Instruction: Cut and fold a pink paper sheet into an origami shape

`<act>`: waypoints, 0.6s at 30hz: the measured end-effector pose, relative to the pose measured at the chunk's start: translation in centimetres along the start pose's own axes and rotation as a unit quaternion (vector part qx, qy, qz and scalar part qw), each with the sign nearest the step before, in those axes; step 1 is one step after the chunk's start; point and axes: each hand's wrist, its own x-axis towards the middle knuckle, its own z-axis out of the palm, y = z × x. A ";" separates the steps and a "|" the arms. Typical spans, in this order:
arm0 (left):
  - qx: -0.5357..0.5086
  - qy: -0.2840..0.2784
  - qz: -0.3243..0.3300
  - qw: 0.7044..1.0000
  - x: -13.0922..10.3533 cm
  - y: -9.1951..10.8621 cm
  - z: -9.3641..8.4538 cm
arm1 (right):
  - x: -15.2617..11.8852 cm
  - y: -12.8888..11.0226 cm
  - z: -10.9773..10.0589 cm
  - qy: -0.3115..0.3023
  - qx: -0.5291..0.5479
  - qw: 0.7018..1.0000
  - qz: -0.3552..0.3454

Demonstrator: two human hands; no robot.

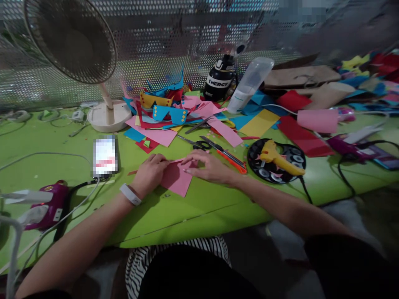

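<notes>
A sheet of pink paper (pixel 178 181) lies on the green table, with a narrow strip along its far edge that looks folded or raised. Curled fingers of my left hand (pixel 150 175) hold its left far corner; a white band is round that wrist. At the right far corner my right hand (pixel 211 169) grips the paper between thumb and fingers. The fingertips partly hide the far edge. Just beyond the hands are an orange utility knife (pixel 232 160) and black-handled scissors (pixel 202 145).
A yellow glue gun (pixel 280 158) rests on a round black tray (pixel 254 160) at right. Paper glasses (pixel 170 115) and coloured scraps lie behind, near a black bottle (pixel 219 79). Left are a phone (pixel 105 157), a fan (pixel 109 116) and a purple power strip (pixel 51 207) with cables.
</notes>
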 end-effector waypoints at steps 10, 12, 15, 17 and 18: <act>-0.009 -0.013 -0.003 1.000 0.2 0.0 0.0 | -0.5 1.4 -0.2 -0.068 -0.210 0.956 -0.193; -0.015 -0.007 -0.008 1.000 0.2 0.0 0.1 | -0.4 1.6 0.3 -0.045 -0.237 0.949 -0.204; -0.022 0.001 -0.005 1.000 0.1 -0.1 0.2 | -0.3 2.1 0.8 -0.007 -0.253 0.948 -0.194; -0.022 0.010 0.001 1.000 0.0 -0.2 0.3 | -0.1 2.4 1.0 0.017 -0.244 0.952 -0.184; -0.019 0.013 0.003 1.000 0.0 -0.2 0.2 | -0.1 2.5 1.1 0.027 -0.232 0.956 -0.179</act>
